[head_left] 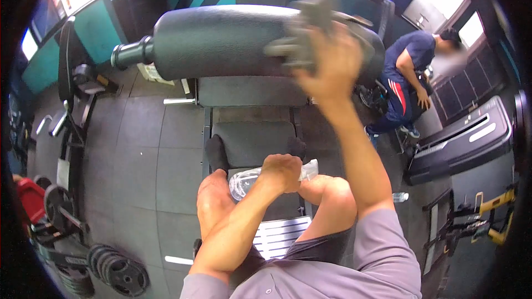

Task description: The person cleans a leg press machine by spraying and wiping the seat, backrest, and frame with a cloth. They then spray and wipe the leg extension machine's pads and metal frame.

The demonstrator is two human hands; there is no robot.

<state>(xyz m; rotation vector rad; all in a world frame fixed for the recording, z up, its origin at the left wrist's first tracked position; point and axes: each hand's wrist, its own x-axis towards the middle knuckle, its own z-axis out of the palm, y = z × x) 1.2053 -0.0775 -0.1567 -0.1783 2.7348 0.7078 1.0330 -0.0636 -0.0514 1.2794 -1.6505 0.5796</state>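
Note:
My right hand [335,69] is raised and closed on a grey-brown cloth [316,14], which is blurred by motion. The cloth lies against the long black padded cushion [216,41] of a gym machine. Low between my knees, my left hand [282,170] wraps round a clear spray bottle [241,183] with a white top. The bottle lies tilted nearly sideways, and my fingers hide its middle. Below the cushion is a flat black pad [252,143], with my feet in dark socks at its sides.
At the right, a person in a dark shirt [411,55] bends over beside gym equipment. A small clear bottle [400,197] is on the floor at my right. Weight plates [124,277] stand at the lower left. A metal peg [180,101] juts out left of the machine.

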